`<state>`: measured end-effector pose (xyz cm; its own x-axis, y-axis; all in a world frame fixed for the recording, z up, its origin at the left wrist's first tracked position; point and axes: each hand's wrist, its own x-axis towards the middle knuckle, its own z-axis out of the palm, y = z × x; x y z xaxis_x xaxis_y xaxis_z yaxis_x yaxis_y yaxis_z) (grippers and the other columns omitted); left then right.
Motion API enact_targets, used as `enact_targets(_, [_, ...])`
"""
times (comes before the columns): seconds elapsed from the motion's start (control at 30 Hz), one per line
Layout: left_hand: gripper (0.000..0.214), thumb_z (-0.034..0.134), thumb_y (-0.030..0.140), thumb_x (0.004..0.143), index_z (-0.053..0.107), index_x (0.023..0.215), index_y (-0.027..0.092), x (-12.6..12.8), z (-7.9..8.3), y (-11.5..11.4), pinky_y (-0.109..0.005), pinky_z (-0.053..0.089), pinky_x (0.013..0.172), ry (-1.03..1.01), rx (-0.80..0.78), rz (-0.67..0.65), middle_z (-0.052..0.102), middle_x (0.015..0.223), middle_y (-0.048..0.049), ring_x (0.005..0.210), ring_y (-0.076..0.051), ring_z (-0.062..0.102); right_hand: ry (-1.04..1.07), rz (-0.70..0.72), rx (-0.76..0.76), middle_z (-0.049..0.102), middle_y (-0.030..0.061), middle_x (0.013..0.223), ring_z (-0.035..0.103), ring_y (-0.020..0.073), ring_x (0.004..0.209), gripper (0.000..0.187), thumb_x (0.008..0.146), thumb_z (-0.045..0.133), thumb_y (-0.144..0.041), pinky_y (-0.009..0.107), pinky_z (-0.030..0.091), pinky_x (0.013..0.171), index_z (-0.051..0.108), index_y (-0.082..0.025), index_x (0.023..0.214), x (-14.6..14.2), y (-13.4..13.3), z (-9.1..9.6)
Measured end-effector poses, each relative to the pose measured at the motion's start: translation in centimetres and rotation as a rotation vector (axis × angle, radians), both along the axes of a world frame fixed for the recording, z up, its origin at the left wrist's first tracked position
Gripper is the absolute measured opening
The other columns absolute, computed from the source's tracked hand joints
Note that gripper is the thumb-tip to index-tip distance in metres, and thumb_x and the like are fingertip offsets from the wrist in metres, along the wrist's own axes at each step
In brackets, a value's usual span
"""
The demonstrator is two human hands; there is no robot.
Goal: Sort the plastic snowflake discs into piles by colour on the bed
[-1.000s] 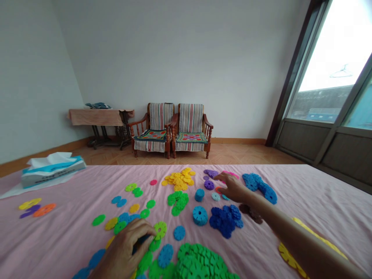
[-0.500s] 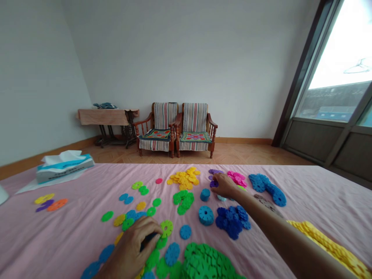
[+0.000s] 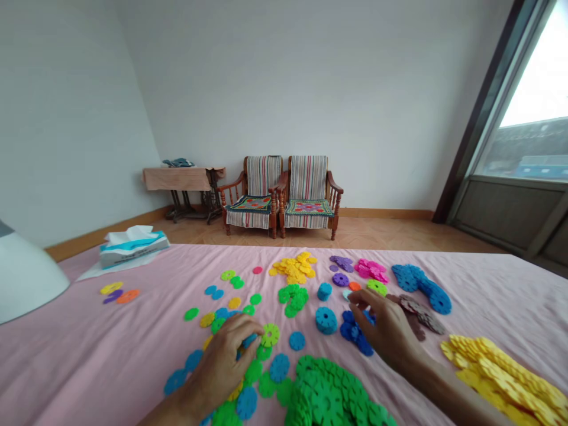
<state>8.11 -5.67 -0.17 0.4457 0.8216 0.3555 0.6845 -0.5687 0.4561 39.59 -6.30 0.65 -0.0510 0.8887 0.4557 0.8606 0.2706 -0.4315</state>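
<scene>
My left hand is pinched at the near left of the table, its fingertips on the edge of a lime green notched plastic disc. Blue shows between thumb and fingers; I cannot tell whether it is held too. My right hand hovers with fingers apart and nothing in them. Under it lies a dark blue disc pile, partly hidden. A pale blue disc is by its fingertips. Beyond sit a purple disc stack, an orange disc and a lime stack.
Big green and yellow disc heaps lie in front. Blue stacks stand mid-table, with brown discs to the right. A tissue box and a white rounded object are at the left.
My right hand has drawn back from the purple discs toward me, its fingers opening over the dark blue pile. My left hand keeps its pinch by the lime disc. The view has shifted left.
</scene>
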Motion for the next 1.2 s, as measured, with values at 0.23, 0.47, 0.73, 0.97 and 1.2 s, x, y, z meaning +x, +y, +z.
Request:
enact_targets(0.23, [0.061, 0.045, 0.053, 0.089, 0.038, 0.141, 0.021, -0.4, 1.1, -0.9, -0.051, 0.024, 0.112, 0.281, -0.101, -0.076, 0.04, 0.146, -0.0093, 0.135, -0.029, 0.033, 0.156, 0.043, 0.019, 0.065, 0.0014, 0.075, 0.06, 0.0154, 0.064, 0.023, 0.09, 0.043, -0.035, 0.024, 0.047, 0.057, 0.062, -0.024, 0.086, -1.3, -5.9, -3.2])
enact_targets(0.47, [0.063, 0.036, 0.053, 0.093, 0.008, 0.146, 0.036, -2.7, -0.2, -2.6, -0.061, 0.009, 0.11, 0.422, -0.144, -0.169, 0.013, 0.155, -0.0022, 0.142, -0.031, 0.01, 0.188, 0.032, 0.002, 0.065, 0.001, 0.073, 0.059, 0.0148, 0.059, 0.022, 0.09, 0.045, -0.038, 0.023, 0.048, 0.053, 0.062, -0.025, 0.085, -0.9, -6.4, -4.4])
enact_targets(0.73, [0.058, 0.033, 0.056, 0.092, 0.018, 0.145, 0.035, -3.5, -0.5, -0.7, -0.058, 0.011, 0.111, 0.444, -0.151, -0.071, 0.015, 0.155, -0.003, 0.142, -0.03, 0.011, 0.176, 0.055, 0.005, 0.066, 0.0017, 0.075, 0.06, 0.0156, 0.061, 0.023, 0.09, 0.044, -0.037, 0.023, 0.049, 0.053, 0.063, -0.025, 0.086, -0.9, -6.5, -4.4])
enact_targets(0.97, [0.061, 0.031, 0.059, 0.091, 0.02, 0.145, 0.034, -1.9, -0.6, 0.8, -0.06, 0.01, 0.11, 0.456, -0.151, -0.073, 0.015, 0.155, -0.0043, 0.142, -0.031, 0.007, 0.139, 0.089, -0.008, 0.067, 0.0032, 0.074, 0.062, 0.0164, 0.063, 0.025, 0.09, 0.043, -0.035, 0.024, 0.05, 0.055, 0.065, -0.024, 0.084, -1.0, -6.4, -4.1])
enact_targets(1.2, [0.059, 0.028, 0.058, 0.093, 0.02, 0.146, 0.032, -0.1, 0.1, 1.5, -0.059, 0.007, 0.111, 0.448, -0.172, -0.134, 0.018, 0.154, -0.0043, 0.142, -0.029, 0.008, 0.186, 0.102, -0.026, 0.067, 0.0048, 0.077, 0.064, 0.0183, 0.068, 0.026, 0.09, 0.043, -0.039, 0.027, 0.051, 0.06, 0.063, -0.024, 0.083, -1.3, -6.5, -4.1])
